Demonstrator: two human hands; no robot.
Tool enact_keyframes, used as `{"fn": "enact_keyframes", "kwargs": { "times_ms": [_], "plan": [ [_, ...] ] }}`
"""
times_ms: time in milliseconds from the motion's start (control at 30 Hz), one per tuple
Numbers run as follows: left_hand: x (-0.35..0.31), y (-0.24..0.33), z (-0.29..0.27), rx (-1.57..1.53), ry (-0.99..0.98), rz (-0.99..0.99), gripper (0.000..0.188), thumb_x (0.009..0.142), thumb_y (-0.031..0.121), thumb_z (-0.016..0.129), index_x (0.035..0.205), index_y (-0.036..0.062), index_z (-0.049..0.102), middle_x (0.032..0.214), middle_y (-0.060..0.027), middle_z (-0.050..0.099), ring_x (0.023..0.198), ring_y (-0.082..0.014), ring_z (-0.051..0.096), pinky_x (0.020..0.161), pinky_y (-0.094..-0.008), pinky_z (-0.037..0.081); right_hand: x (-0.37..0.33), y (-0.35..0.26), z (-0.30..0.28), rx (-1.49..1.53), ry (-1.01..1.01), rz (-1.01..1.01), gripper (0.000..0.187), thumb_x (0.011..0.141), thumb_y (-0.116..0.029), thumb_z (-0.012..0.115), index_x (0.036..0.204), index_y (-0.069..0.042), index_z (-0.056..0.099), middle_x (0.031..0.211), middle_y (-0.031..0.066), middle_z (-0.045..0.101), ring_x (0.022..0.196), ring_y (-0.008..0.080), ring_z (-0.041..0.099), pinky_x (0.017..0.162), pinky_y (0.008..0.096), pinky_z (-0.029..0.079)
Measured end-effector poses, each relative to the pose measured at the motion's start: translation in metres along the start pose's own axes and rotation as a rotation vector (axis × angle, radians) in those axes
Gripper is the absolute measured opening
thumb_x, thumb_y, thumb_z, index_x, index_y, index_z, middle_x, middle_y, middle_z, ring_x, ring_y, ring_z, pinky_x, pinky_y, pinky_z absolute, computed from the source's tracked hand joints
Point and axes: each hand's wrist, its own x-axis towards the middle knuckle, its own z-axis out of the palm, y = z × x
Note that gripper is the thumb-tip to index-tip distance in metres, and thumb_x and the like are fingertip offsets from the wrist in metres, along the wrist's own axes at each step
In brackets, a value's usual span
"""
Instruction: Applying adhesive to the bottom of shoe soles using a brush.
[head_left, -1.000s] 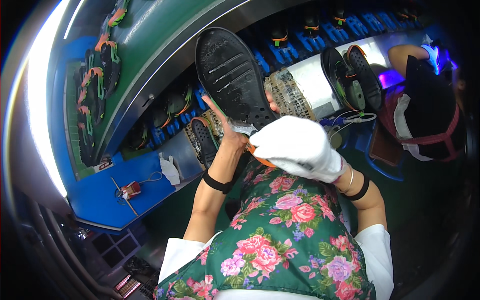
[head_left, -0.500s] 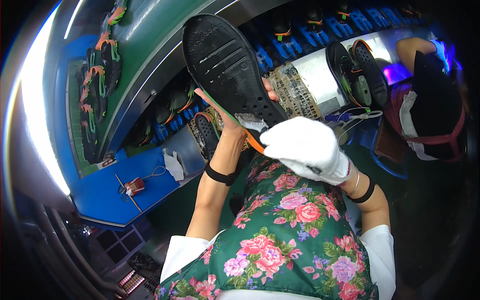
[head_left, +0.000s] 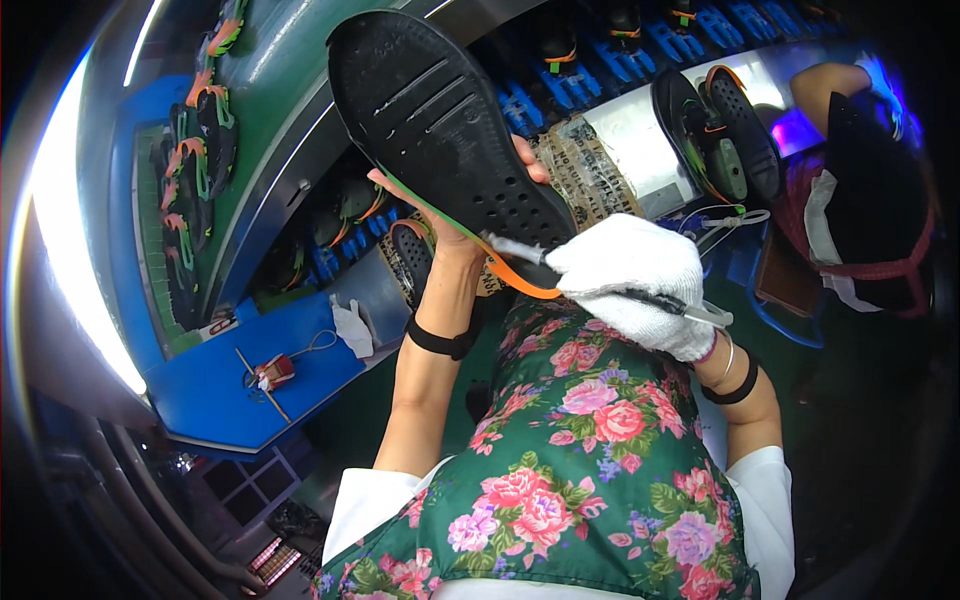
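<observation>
My bare left hand (head_left: 452, 232) holds up a large black shoe sole (head_left: 425, 110) from beneath, its thumb on the near side and fingertips showing past the far edge. The sole has a raised rim, shallow grooves, a cluster of small holes and a green-and-orange outer edge. In a white knit glove, my right hand (head_left: 630, 280) is closed round a brush (head_left: 515, 248). Its pale bristles lie against the sole's inner face at the narrow, near end. The brush's pale handle end sticks out behind the glove.
Behind are a metal bench (head_left: 650, 140) partly covered with printed cardboard (head_left: 590, 165), another pair of soles (head_left: 745, 130) and blue racks (head_left: 590, 85) with shoes. A co-worker's arm (head_left: 830, 90) is at right. Left are a blue table (head_left: 210, 395) and shoe parts (head_left: 190, 190) on a green belt.
The sole has shifted a little left and up. My right hand has turned, so the brush handle now shows, and the bristles have moved slightly along the sole.
</observation>
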Motion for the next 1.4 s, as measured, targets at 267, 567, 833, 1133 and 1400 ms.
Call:
{"fn": "enact_keyframes", "kwargs": {
  "times_ms": [267,567,833,1133,1400],
  "plan": [
    [0.001,0.008,0.005,-0.040,-0.036,0.010,0.138,0.054,0.111,0.027,0.126,-0.0048,0.054,0.104,-0.0248,0.066,0.091,-0.0366,0.070,0.078,-0.0482,0.060,0.002,-0.010,0.003,-0.037,-0.062,0.012,0.024,0.075,0.001,0.079,0.097,-0.007,0.079,0.100,0.0095,0.078,0.092,0.0273,0.074,0.080,0.0369,0.059],
    [0.015,0.016,-0.007,0.068,-0.145,-0.065,0.128,0.056,0.107,0.046,0.121,-0.0029,0.058,0.107,-0.0179,0.061,0.099,-0.0296,0.061,0.088,-0.0440,0.053,-0.001,-0.013,0.000,-0.158,-0.042,-0.033,0.021,0.074,0.001,0.079,0.095,-0.006,0.078,0.098,0.0108,0.077,0.087,0.0280,0.074,0.078,0.0367,0.059],
    [0.029,0.011,-0.005,0.070,-0.187,-0.019,0.131,0.055,0.107,0.042,0.124,-0.0025,0.057,0.107,-0.0208,0.063,0.095,-0.0323,0.064,0.086,-0.0444,0.054,-0.008,-0.014,-0.001,-0.199,-0.049,-0.070,0.024,0.073,0.000,0.080,0.095,-0.007,0.078,0.099,0.0097,0.077,0.087,0.0274,0.074,0.077,0.0367,0.059],
    [0.023,0.002,0.000,0.134,-0.035,-0.064,0.135,0.054,0.110,0.033,0.127,-0.0009,0.057,0.105,-0.0234,0.065,0.090,-0.0354,0.067,0.083,-0.0475,0.056,-0.012,-0.019,0.002,-0.223,-0.006,-0.126,0.027,0.074,-0.001,0.082,0.099,-0.009,0.078,0.101,0.0083,0.078,0.090,0.0278,0.074,0.078,0.0365,0.059],
    [0.024,-0.007,-0.003,0.065,-0.094,-0.052,0.135,0.055,0.110,0.032,0.126,-0.0011,0.058,0.106,-0.0241,0.065,0.090,-0.0364,0.067,0.083,-0.0489,0.056,-0.023,-0.019,0.005,-0.164,0.079,0.026,0.017,0.070,0.002,0.081,0.085,-0.005,0.076,0.096,0.0141,0.077,0.086,0.0302,0.074,0.076,0.0374,0.058]
  ]
}}
